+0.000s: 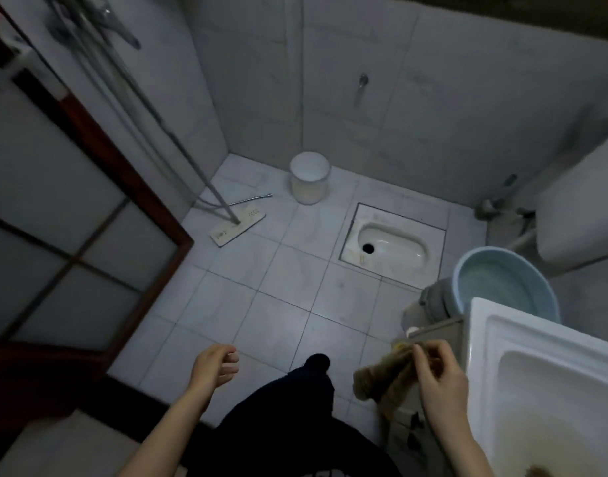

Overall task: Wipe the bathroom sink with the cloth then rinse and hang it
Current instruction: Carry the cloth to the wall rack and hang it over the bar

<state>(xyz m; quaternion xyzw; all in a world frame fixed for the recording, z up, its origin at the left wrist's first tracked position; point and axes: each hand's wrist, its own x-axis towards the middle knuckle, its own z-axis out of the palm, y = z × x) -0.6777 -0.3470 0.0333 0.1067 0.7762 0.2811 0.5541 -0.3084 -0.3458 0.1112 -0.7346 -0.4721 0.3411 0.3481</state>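
A white bathroom sink [491, 342] fills the lower right corner; its bowl looks stained brown near the bottom edge. My right hand [440, 380] is just left of the sink's rim, shut on a brown fuzzy cloth [378, 380] that hangs down from my fingers over the floor. My left hand [214, 364] hovers at the lower middle, fingers loosely curled, holding nothing.
A pale blue basin [505, 284] sits beyond the sink. A squat toilet [392, 242] is set in the tiled floor. A white bin [309, 177] stands at the far wall, a flat mop [237, 223] leans left, and a glass-panelled wooden door [89, 218] stands open at left.
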